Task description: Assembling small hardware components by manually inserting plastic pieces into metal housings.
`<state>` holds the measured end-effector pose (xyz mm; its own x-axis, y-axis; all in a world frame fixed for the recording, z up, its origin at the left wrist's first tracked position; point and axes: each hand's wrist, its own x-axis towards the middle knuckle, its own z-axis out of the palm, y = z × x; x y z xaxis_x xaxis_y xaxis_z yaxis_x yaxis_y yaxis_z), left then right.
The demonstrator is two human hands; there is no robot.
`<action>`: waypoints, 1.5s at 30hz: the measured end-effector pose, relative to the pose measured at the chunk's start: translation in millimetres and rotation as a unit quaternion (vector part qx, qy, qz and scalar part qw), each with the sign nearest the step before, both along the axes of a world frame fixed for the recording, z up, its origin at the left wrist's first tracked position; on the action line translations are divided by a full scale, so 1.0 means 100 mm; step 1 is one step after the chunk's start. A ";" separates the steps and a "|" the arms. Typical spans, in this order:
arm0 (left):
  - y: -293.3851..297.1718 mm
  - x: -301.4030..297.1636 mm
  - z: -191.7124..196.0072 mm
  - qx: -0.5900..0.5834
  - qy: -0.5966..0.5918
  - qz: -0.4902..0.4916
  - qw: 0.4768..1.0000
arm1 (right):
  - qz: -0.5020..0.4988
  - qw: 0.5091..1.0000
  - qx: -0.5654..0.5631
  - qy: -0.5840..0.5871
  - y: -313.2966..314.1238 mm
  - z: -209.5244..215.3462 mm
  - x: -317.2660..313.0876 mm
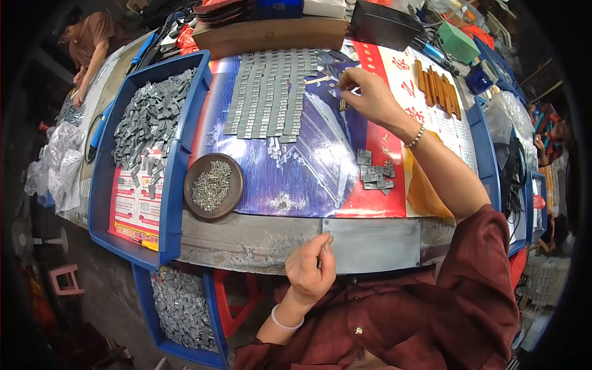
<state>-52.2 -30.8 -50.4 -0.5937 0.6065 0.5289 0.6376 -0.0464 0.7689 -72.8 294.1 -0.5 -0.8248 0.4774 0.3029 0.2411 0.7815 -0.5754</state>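
From my view, a glossy blue-and-red poster (296, 166) with printed characters covers the desk (246, 237), and a red-and-white printed sheet (137, 203) lines the blue tray (179, 160) at nine o'clock. A green box (457, 42) sits at one o'clock, a black box (382, 24) near twelve. I count two blue trays of grey metal clips, the second (185, 308) below at seven o'clock, one brown bowl of screws (213, 185), and one row of brown wooden sticks (438, 86), too bunched to count exactly. My right hand (370, 92) pinches a small metal piece (343, 103) at the right edge of the laid-out grid of clips (271, 92). My left hand (311, 268) is clenched at six o'clock, fingertips pinching something tiny I cannot identify. A small pile of clips (376, 172) lies between the hands.
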 end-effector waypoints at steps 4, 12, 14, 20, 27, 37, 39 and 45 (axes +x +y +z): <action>0.00 0.01 0.00 -0.006 0.005 0.003 1.000 | 0.013 1.000 -0.018 -0.012 -0.20 0.17 0.32; 0.02 0.02 -0.03 -0.007 -0.009 0.008 1.000 | 0.024 0.998 -0.027 -0.047 -0.54 0.29 0.85; 0.01 0.02 -0.02 -0.012 -0.006 0.009 1.000 | 0.044 0.997 -0.027 -0.060 -0.56 0.28 0.78; 0.01 0.05 -0.02 -0.015 -0.017 0.026 0.999 | 0.091 0.991 0.100 -0.022 -0.29 -0.14 0.04; 0.04 0.04 -0.02 -0.009 -0.009 0.026 1.000 | -0.008 0.997 0.078 -0.020 0.06 -0.38 -0.44; 0.03 0.02 0.00 0.010 0.000 0.010 1.000 | 0.003 0.997 0.075 -0.023 0.02 -0.32 -0.29; 0.03 0.03 0.00 0.010 -0.006 0.011 1.000 | -0.001 0.998 0.053 -0.028 -0.11 -0.18 -0.11; 0.03 0.01 -0.02 -0.008 0.008 0.013 1.000 | 0.036 0.999 0.005 -0.019 -0.45 0.08 0.75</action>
